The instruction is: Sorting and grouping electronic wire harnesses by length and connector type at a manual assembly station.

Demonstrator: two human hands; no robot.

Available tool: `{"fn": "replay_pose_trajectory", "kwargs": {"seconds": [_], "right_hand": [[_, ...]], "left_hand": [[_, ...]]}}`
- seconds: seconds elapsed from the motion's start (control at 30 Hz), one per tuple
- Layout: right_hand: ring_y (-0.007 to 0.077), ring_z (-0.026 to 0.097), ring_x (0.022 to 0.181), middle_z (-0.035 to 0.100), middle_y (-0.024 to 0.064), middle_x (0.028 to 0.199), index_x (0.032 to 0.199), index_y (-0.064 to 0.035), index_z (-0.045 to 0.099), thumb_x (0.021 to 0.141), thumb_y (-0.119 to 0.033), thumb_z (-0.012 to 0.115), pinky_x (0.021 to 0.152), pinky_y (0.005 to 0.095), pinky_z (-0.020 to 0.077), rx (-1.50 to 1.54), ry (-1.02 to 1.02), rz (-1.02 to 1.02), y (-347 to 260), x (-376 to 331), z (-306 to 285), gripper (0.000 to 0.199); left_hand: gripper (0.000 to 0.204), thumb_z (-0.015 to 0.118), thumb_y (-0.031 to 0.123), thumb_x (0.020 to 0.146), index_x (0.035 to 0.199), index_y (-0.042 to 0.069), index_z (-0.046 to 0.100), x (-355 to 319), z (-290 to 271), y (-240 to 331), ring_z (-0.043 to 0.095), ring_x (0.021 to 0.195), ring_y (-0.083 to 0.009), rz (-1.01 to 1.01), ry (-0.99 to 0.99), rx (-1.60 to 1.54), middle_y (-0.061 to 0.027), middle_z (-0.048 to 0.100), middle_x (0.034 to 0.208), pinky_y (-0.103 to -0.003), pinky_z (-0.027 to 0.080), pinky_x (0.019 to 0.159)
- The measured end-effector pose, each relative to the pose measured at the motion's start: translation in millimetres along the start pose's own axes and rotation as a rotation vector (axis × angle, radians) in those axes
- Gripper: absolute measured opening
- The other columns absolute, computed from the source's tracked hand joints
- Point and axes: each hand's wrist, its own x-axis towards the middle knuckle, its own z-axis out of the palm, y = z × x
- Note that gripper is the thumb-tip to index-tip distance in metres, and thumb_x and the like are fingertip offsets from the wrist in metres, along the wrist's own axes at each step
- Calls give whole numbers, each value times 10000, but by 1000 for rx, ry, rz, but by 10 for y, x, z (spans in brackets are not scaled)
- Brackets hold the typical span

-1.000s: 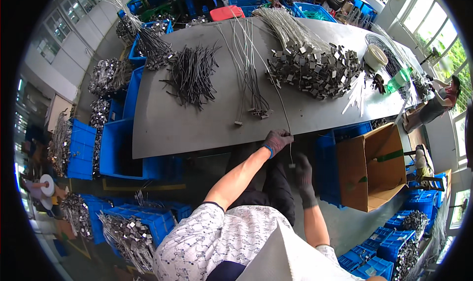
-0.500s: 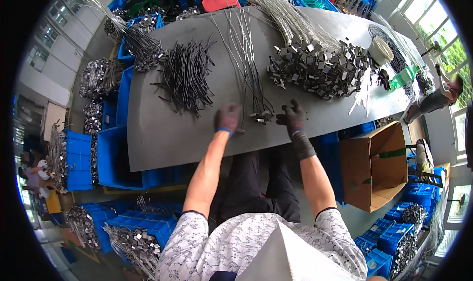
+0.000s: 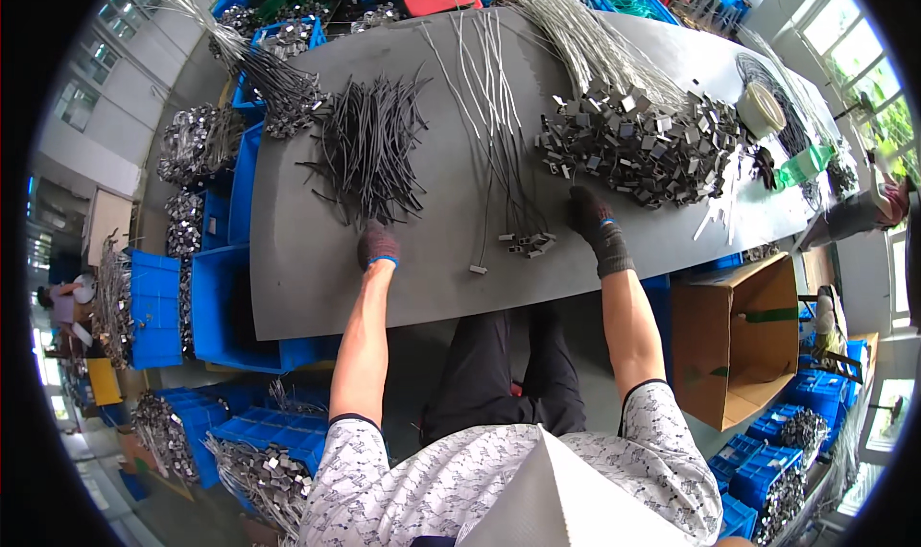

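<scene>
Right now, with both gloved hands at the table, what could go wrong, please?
The left hand is at the near end of the black cable pile; pulling one strand might drag crossed neighbours along. The right hand is close to the heap of block-ended wires and might knock some loose. Between the hands, thin wires cross each other and could tangle if one is lifted.
</scene>
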Motion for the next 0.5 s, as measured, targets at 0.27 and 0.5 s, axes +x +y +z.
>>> {"fn": "replay_pose_trajectory", "kwargs": {"seconds": [0.27,0.5], "right_hand": [[402,663,893,705,191,949,1011,-101,717,760,-260,715,796,458,539,-619,-472,-306,98,-2202,-725,297],[245,657,509,653,160,642,774,-22,689,800,-126,650,457,403,489,-593,-617,1123,350,-5845,-1148,114]], "left_hand": [[194,655,286,941,873,105,651,-963,-324,3,583,534,-121,-579,-498,-1279,-22,636,692,-277,486,471],[110,690,157,931,1007,107,629,-2013,-398,1170,614,645,-105,-479,-956,-1641,-11,649,813,-262,537,565]]}}
